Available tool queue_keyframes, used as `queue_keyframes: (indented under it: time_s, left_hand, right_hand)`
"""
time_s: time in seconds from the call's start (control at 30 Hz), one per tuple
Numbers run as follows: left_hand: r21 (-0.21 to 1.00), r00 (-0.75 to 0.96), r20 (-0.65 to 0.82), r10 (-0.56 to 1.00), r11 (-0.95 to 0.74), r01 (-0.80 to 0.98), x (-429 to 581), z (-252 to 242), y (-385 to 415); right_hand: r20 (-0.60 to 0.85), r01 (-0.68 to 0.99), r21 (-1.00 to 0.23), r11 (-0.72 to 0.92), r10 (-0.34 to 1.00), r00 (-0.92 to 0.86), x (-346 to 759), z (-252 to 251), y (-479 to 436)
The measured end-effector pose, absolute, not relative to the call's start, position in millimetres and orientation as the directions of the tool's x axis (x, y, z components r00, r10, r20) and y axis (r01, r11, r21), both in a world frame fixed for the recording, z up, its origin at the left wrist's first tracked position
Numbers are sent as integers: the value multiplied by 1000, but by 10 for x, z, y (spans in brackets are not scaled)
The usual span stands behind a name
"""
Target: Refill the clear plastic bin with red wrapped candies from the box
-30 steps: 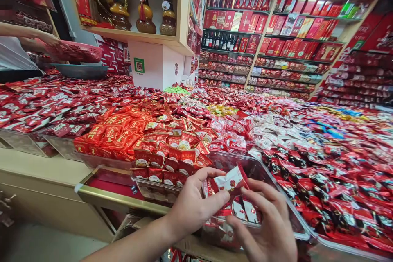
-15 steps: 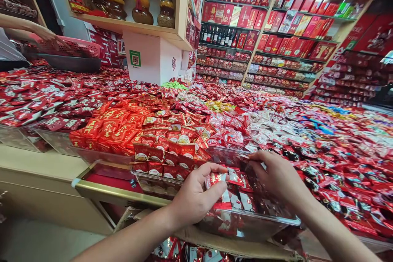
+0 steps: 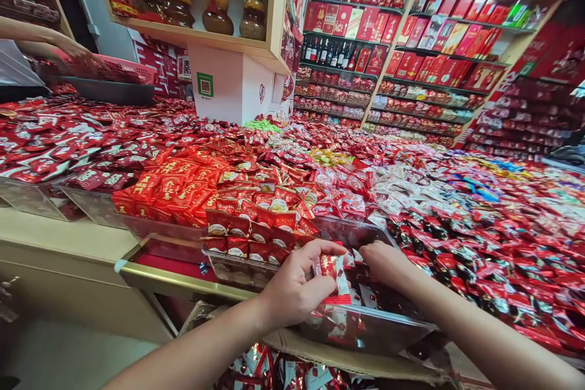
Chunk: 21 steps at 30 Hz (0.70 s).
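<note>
My left hand [image 3: 295,286] is closed on a small stack of red and white candy packets [image 3: 329,268], held upright inside a clear plastic bin [image 3: 393,329] at the counter's near edge. My right hand [image 3: 388,262] reaches into the same bin just right of the packets, fingers curled down among them; what they grip is hidden. More red and white packets lie flat on the bin's floor. Left of the bin stands a neat row of red "Durian" packets [image 3: 256,228].
A huge display of red wrapped sweets [image 3: 457,219] in clear bins covers the counter. Another person's arm [image 3: 41,33] holds a pink basket [image 3: 114,70] at far left. Shelves of red boxes and bottles [image 3: 411,30] line the back. A cardboard box [image 3: 320,365] sits below.
My right hand left the packet it shared with the left hand, reached into the far side of the bin, then drew back next to the left hand. The left hand kept its packets.
</note>
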<state>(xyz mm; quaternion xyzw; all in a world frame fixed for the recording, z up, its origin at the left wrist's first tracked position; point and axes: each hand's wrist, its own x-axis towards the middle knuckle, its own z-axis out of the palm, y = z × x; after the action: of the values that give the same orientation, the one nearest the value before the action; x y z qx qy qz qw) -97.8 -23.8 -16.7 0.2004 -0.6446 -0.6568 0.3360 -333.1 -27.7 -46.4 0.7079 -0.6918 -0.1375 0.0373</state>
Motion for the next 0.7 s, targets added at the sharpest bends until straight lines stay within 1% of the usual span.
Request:
queue_keyframes:
  time_s: [0.07, 0.2, 0.3, 0.37, 0.4, 0.43, 0.47, 0.5, 0.53, 0.57, 0.6, 0.63, 0.7]
  left_hand:
    - [963, -707, 191, -681, -8, 268, -998, -180, -231]
    - [914, -707, 259, -657, -70, 400, -1049, -192, -219]
    - [892, -710, 286, -643, -91, 442, -1062, -192, -214]
    - [885, -717, 291, -634, -105, 453, -1057, -190, -215]
    - [883, -719, 290, -631, -113, 455, -1052, -188, -216]
    - [881, -722, 289, -628, -120, 457, -1048, -187, -219]
    - [880, -727, 287, -623, -128, 457, -1045, -185, -223]
    - [880, -732, 287, -618, -133, 457, -1043, -186, -228]
    - [881, -738, 285, -612, -136, 453, -1044, -187, -235]
    - [884, -743, 279, -608, -139, 446, -1046, -191, -242]
    - [887, -747, 275, -605, -140, 440, -1050, -196, -250]
    - [889, -749, 273, -604, -139, 436, -1056, -203, -256]
    - [891, -736, 273, -619, -126, 437, -1070, -215, -265]
  right_hand:
    - [-158, -968, 248, -40, -987, 0, -3337, -494, -266]
    - [-157, -972, 230, -51, -987, 15, -3336, -500, -266]
    - [-124, -983, 180, -48, -992, 25, -3297, -339, -238]
    - [-70, -990, 134, -36, -997, 27, -3225, -144, -169]
    - [-21, -998, 63, -31, -999, 30, -3172, -39, -119]
    - [34, -998, -43, -37, -999, 36, -3109, 56, -61]
    - [108, -968, -243, -69, -993, 44, -3039, 133, -1]
    - [163, -890, -439, -121, -985, 53, -2964, 185, 56]
    - [188, -777, -605, -175, -979, 73, -2890, 211, 105]
    - [201, -652, -728, -211, -975, 91, -2821, 214, 144]
    - [199, -556, -800, -225, -974, 108, -2759, 199, 171]
    - [191, -482, -848, -222, -975, 114, -2710, 176, 186]
    - [179, -351, -916, -195, -981, 80, -2653, 142, 196]
